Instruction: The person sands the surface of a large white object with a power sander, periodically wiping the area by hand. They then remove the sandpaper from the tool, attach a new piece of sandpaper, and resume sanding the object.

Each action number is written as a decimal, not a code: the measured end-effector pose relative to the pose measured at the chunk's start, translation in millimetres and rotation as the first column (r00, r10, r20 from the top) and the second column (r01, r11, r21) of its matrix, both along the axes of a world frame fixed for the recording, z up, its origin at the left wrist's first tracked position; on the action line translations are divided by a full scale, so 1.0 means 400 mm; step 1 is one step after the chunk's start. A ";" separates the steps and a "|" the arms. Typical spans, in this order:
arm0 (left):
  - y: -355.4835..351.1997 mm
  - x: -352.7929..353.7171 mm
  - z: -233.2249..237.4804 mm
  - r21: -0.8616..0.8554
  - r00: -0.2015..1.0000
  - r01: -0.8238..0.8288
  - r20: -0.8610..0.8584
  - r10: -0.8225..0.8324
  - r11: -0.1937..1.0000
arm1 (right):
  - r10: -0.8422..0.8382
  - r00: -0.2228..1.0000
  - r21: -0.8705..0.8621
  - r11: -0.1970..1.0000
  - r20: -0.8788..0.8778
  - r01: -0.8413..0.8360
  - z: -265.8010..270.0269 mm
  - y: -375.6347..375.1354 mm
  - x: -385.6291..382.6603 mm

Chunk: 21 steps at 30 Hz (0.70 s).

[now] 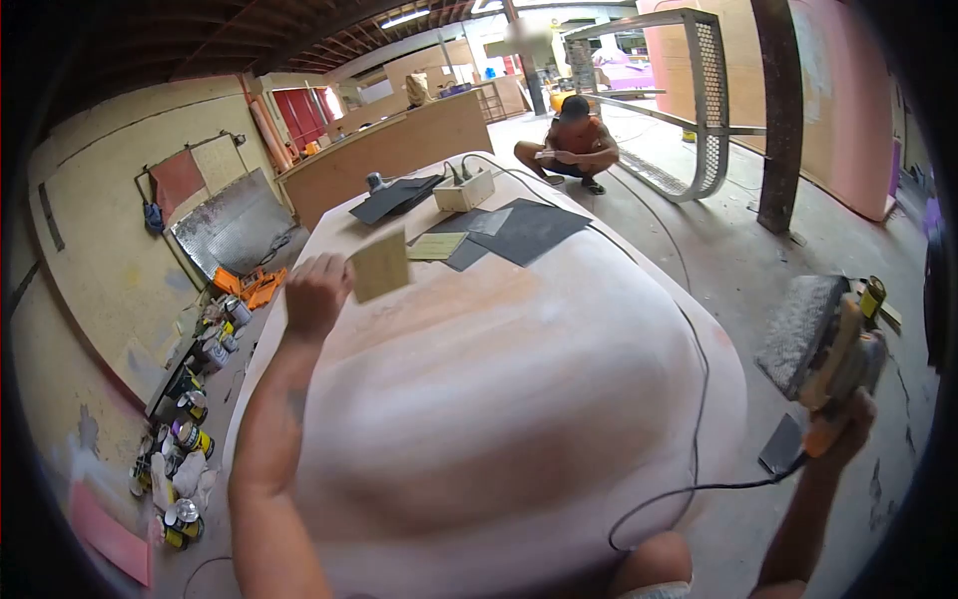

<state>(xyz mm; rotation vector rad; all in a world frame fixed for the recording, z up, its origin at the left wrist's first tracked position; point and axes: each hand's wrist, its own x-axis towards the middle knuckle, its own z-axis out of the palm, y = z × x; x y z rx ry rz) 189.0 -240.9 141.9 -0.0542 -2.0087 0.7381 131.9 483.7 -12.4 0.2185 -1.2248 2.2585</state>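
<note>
My left hand (317,292) is closed on the edge of a yellowish sandpaper sheet (381,268), held up above a large, smooth, curved white-and-pink panel (499,399). Off the panel's right side, my right hand (846,427) grips an electric sander (843,359). Its flat, worn grey pad (801,334) is turned up and faces left. From the sander a black cord (689,488) loops over the panel's near right part. Dark sandpaper sheets (534,232) and another yellowish sheet (436,247) lie at the panel's far end.
A white socket box (464,193) with plugs stands at the panel's far end. Paint cans (192,436) line the left wall. Beyond the panel a person (576,145) squats near a metal frame (704,110) and a dark post (780,120). A cord trails across the floor.
</note>
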 end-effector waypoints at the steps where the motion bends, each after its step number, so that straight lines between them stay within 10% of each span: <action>1: 0.029 0.090 0.002 -0.024 1.000 0.004 0.028 -0.003 1.000 | 0.092 0.994 -0.049 0.994 -0.064 -0.095 -0.010 -0.020 0.015; 4: 0.118 0.310 -0.086 0.101 0.976 -0.070 0.212 0.047 0.992 | 0.441 0.852 -0.165 0.852 -0.283 -0.496 -0.031 -0.107 0.099; 5: 0.122 0.363 -0.143 0.317 0.882 -0.318 0.444 0.156 0.893 | 0.534 0.787 -0.189 0.776 -0.309 -0.601 -0.030 -0.156 0.132; 7: 0.107 0.447 -0.263 0.427 0.806 -0.295 0.591 -0.017 0.855 | 0.630 0.706 -0.412 0.577 -0.324 -0.705 0.062 -0.302 0.228; 10: 0.215 0.539 -0.339 0.609 0.908 -0.266 0.418 -0.018 0.747 | 0.734 0.663 -0.478 0.533 -0.149 -0.698 0.011 -0.391 0.308; 15: 0.581 0.693 -0.281 0.939 0.799 0.081 0.140 -0.585 0.335 | 0.785 0.618 -0.298 0.598 0.035 -0.744 -0.017 -0.480 0.456; 21: 0.800 0.863 -0.383 0.833 0.736 -0.185 -0.235 -0.635 -0.522 | 0.710 0.704 0.132 0.696 0.021 -0.706 -0.058 -0.543 0.585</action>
